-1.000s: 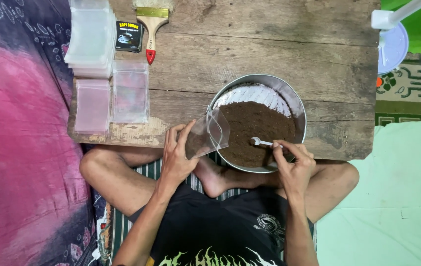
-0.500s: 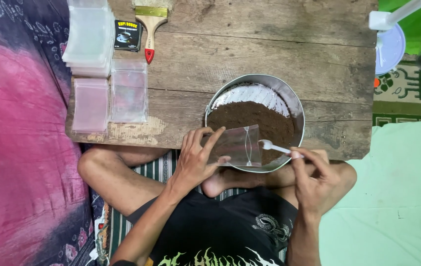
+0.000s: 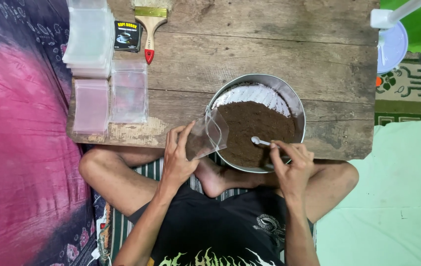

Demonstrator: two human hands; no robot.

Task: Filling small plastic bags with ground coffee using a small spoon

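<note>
both hands work at the near edge of the wooden surface [image 3: 269, 44], above my crossed legs. my left hand [image 3: 180, 158] is closed around a small clear plastic bag [image 3: 206, 139], thumb and fingers pinching its lower part, so that its open mouth tilts up against the rim of the metal bowl [image 3: 297, 103]. some brown powder already shows inside the bag. my right hand [image 3: 293, 165] pinches the handle of a small white spoon [image 3: 261, 142] between fingertips, and the spoon's head rests on the brown powder [image 3: 255, 125] that fills much of the bowl. the bowl sits at the near edge of the surface, right of centre, and overhangs it slightly. toward the far left corner lies a stack of empty clear bags [image 3: 88, 37], and two more flat piles of bags [image 3: 111, 98] lie along the left edge nearer to me. a small dark packet [image 3: 127, 35] and a paintbrush with a red-tipped wooden handle [image 3: 149, 29] lie at the far edge, just beside the stack. pink and purple cloth [image 3: 18, 148] covers the floor to my left.
</note>
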